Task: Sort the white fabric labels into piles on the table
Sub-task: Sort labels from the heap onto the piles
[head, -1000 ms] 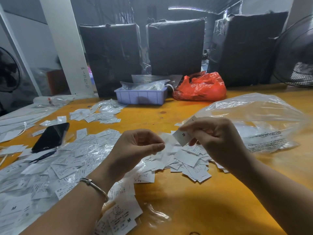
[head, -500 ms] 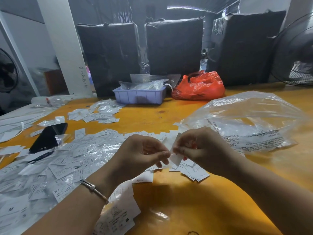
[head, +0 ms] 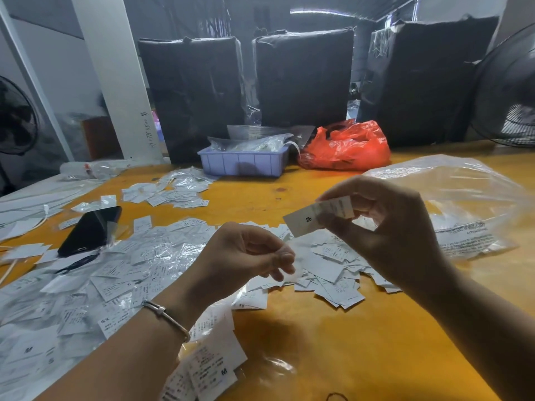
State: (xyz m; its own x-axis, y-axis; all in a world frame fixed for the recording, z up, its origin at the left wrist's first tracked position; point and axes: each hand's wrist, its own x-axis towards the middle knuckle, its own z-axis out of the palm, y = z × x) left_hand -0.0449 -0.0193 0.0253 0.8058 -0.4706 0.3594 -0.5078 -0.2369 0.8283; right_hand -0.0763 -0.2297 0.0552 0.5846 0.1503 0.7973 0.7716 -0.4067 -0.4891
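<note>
the table [head: 333,357] carries a wide loose spread of labels [head: 95,273] across its left side, many under clear film, still jumbled with mixed size marks, so most of the sorting looks undone. a smaller heap [head: 330,273] lies in the middle under the hands, and a far pile [head: 173,192] sits near the blue tray [head: 243,164]; a short stack marked m [head: 214,369] lies at the near edge. these look like started piles, though which are finished i cannot tell. a clear bag [head: 463,204] rests on the right.

the right hand [head: 388,227] is raised above the middle heap, thumb and fingers pinching one label [head: 312,218] marked m, tilted. the left hand [head: 246,253] hovers lower, fingers curled with thumb against forefinger; it seems to pinch a bit of clear film, but that is blurred and i cannot tell for sure.
</note>
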